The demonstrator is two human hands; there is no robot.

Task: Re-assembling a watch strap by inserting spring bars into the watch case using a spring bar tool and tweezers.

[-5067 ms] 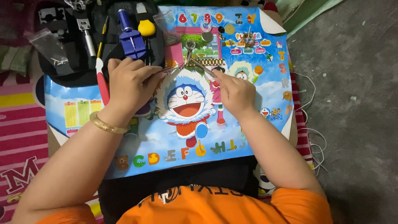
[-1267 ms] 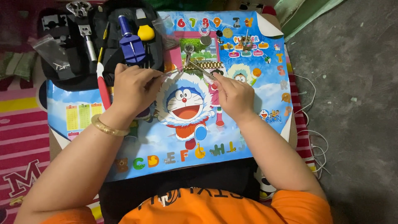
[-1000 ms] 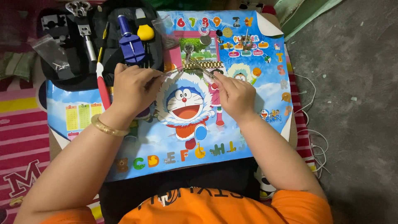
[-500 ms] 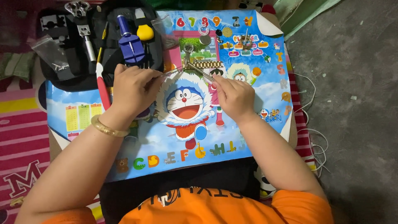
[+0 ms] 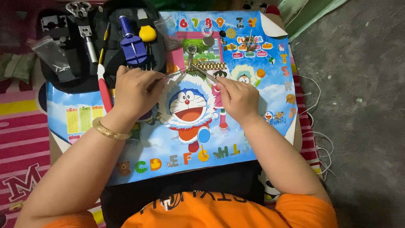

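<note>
- Cartoon poster [image 5: 236,139] covers the tabletop; letters and numbers along its edges.
- Black tool case [image 5: 63,76] lies open at the far left corner, blue tool [image 5: 131,42] inside.
- Left hand [image 5: 135,90] closed around a thin metal tool whose tip meets the watch bracelet.
- Right hand [image 5: 238,99] pinches tweezers [image 5: 204,72], tips at the bracelet.
- Gold watch bracelet [image 5: 206,66] lies flat on the poster, just beyond both hands.
</note>
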